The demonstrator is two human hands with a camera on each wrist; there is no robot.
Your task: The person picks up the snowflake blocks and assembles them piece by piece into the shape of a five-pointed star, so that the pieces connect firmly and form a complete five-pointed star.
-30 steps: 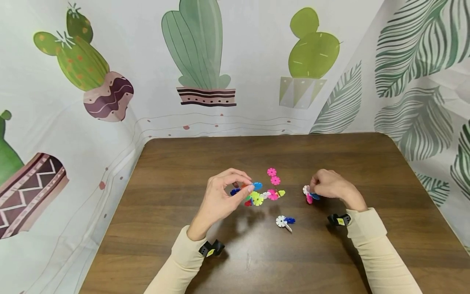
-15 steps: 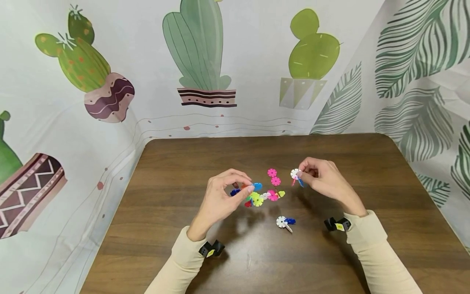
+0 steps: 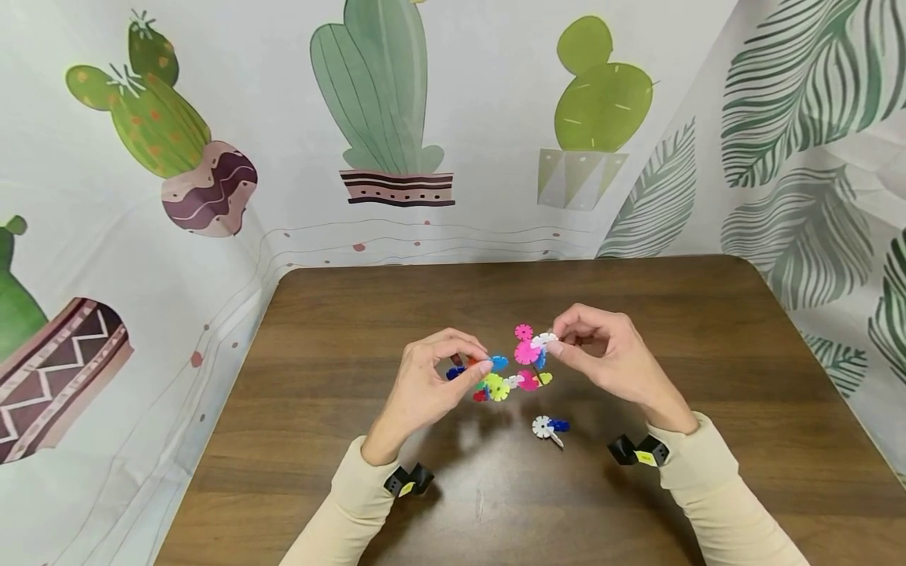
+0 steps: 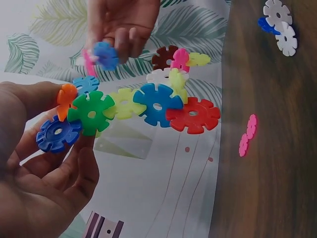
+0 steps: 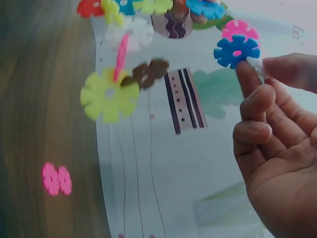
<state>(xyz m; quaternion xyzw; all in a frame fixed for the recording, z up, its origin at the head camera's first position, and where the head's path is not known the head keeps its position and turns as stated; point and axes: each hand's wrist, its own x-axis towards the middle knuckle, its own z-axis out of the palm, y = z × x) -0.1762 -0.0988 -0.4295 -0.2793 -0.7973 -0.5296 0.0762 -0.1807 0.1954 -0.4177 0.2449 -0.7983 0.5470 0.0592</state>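
My left hand (image 3: 435,377) pinches the left end of a chain of joined snowflake discs (image 4: 157,105), held up above the table. Orange, green, blue, red, yellow, white, pink and brown discs make up this chain. Between thumb and fingertips, my right hand (image 3: 612,354) holds a small cluster of a white, a pink and a blue disc (image 5: 237,51). In the head view the cluster hangs just right of the chain; in the left wrist view it shows behind the chain's left end. The white disc is partly hidden by my right fingers.
Two joined pink discs (image 5: 56,179) lie on the brown wooden table (image 3: 354,306) beyond the hands. A white and blue disc cluster (image 3: 548,428) lies nearer to me. A patterned cloth (image 3: 488,118) hangs behind the table.
My right hand has lifted the white, pink and blue cluster off the table and carried it left, towards the chain. My left hand stays nearly still with the chain.
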